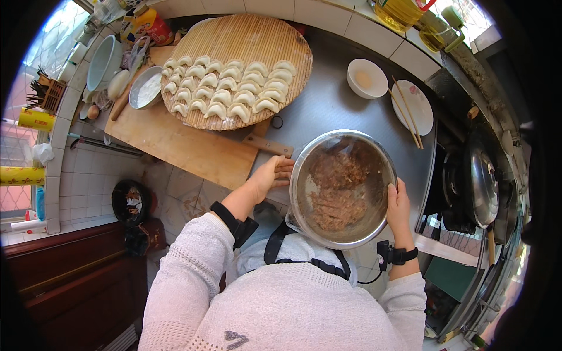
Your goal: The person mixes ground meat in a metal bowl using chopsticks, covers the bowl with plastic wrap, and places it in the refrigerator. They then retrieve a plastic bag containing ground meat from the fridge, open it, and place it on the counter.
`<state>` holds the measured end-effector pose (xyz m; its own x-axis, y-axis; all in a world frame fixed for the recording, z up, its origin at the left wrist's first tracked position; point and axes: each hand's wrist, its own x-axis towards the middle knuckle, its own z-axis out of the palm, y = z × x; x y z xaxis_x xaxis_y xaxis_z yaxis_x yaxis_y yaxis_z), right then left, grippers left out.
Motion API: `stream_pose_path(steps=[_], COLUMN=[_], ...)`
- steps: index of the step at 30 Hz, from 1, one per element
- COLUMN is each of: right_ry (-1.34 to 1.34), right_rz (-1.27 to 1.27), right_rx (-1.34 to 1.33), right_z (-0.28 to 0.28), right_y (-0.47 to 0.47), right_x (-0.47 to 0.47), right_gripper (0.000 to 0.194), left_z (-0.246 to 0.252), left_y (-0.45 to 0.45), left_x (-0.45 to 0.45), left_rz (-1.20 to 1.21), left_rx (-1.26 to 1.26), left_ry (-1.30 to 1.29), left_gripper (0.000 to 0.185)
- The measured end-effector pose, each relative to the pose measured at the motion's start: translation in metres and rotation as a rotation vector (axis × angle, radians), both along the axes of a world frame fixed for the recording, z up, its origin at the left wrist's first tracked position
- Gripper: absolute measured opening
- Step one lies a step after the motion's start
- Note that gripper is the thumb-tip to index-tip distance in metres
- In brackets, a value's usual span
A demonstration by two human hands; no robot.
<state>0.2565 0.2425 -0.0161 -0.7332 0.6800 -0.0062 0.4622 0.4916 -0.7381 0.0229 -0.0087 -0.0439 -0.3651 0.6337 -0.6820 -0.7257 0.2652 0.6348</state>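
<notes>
A round metal bowl [299, 210] of minced meat filling [338, 193] is in front of my body, over the worktop's front edge. What looks like clear plastic film stretches across its mouth. My right hand [398, 204] grips the right rim, thumb on top. Beside the left rim is my left hand [271, 175], fingers extended and slightly apart; whether the fingertips touch the bowl cannot be made out. Behind, a round reed tray [246, 39] carries rows of crescent dumplings [228, 83]. It partly overlaps a wooden board [189, 145].
A bowl of flour [147, 90] stands left of the tray, next to a rolling pin [120, 104]. On the metal worktop [325, 105] are a white bowl [366, 79] and a plate [421, 109] with chopsticks [406, 112] across it. A lidded pan [480, 184] occupies the right side.
</notes>
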Motion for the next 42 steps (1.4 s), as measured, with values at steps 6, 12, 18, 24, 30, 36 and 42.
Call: stream_pose_path(steps=[6, 12, 18, 24, 30, 36, 42], right_ry=[0.010, 0.008, -0.041, -0.042, -0.022, 0.109, 0.246], right_rz=[0.055, 0.052, 0.057, 0.058, 0.042, 0.074, -0.099], right_rx=[-0.029, -0.018, 0.029, 0.069, 0.035, -0.219, -0.711], right_z=[0.004, 0.005, 0.002, 0.000, -0.002, -0.007, -0.009], right_y=[0.005, 0.007, 0.014, 0.017, 0.020, 0.023, 0.014], right_x=[0.001, -0.003, -0.006, -0.007, -0.010, -0.003, 0.002], right_gripper=[0.034, 0.032, 0.029, 0.030, 0.029, 0.031, 0.026], left_z=[0.001, -0.016, -0.032, 0.013, 0.061, 0.056, 0.035], left_y=[0.036, 0.037, 0.019, -0.043, -0.045, -0.027, -0.007], left_x=[-0.001, 0.001, 0.030, 0.066, 0.104, 0.103, 0.088], left_rz=[0.082, -0.016, -0.019, 0.114, 0.067, 0.185, 0.145], left_rx=[0.027, -0.004, -0.029, -0.286, 0.021, 0.114, 0.059], left_ry=[0.128, 0.354, 0.623, 0.386, -0.222, -0.147, 0.051], left_gripper=[0.034, 0.021, 0.023, 0.027, 0.026, 0.027, 0.032])
